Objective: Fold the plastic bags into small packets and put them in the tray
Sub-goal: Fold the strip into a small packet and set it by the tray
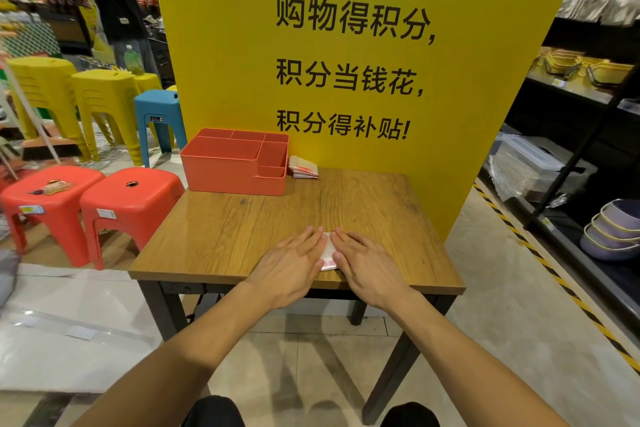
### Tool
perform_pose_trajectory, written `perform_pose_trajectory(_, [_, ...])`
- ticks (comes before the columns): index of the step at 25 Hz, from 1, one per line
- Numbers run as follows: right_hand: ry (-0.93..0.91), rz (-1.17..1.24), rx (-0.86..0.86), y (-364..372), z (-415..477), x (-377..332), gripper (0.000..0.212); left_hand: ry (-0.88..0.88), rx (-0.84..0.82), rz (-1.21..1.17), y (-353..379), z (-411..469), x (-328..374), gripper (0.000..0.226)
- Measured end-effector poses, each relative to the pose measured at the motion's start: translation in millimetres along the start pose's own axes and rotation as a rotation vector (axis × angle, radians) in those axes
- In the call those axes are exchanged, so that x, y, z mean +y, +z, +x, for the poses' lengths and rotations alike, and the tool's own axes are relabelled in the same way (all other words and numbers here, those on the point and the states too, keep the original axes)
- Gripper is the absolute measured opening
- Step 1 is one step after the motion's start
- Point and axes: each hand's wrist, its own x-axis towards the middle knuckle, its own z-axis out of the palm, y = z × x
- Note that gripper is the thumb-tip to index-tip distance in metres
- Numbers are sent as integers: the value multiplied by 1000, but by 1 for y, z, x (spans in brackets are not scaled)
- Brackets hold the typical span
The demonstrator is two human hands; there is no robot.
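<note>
Both hands lie flat near the 6 o'clock edge of the wooden table [221, 236], palms down and fingers straight. The left hand [294, 265] and the right hand [369, 265] press side by side on a folded plastic bag [328, 251]. Neither hand curls round it. The bag is white with a bit of red print at its near corner, and only a narrow strip of it shows between the two hands. The fingertips of both hands almost meet at its far end.

At 11 o'clock on the table stands the orange tray [225, 174], a compartment box with one large section and several smaller ones. No packet can be seen inside it from this angle. Just beside the tray, at its 3 o'clock side, a small stack of folded bags [304, 168] leans against the yellow board [214, 45], which rises behind the table at 12 o'clock and carries black Chinese lettering.

Off the table at 9 o'clock stand two red stools [131, 194], with a blue stool [157, 111] and yellow stools [100, 90] farther back. At 3 o'clock dark shelving holds stacked bowls [613, 236].
</note>
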Motion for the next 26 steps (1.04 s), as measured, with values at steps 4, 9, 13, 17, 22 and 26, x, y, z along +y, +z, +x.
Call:
perform_pose_trajectory(4, [-18,-30,-11,5,-1,2,62,-20,-20,90,-3,3,5,59])
perform_pose_trajectory(9, [-35,-106,-38,5,0,4,60,21,-98,234,-7,6,6,60])
perform_pose_trajectory(13, [-69,-208,-98,-11,16,7,57,-23,-137,228,-18,18,7,59])
perform_pose_trajectory(17, [107,-112,4,-17,46,2,35,-269,-134,154,-27,47,6,54])
perform_pose_trajectory(22, [99,-12,59,-9,65,14,35,-354,-91,-90,-27,70,-19,27])
perform_pose_trajectory(26, [39,-27,-12,-4,89,29,46,-313,-29,-210,-23,74,-56,28])
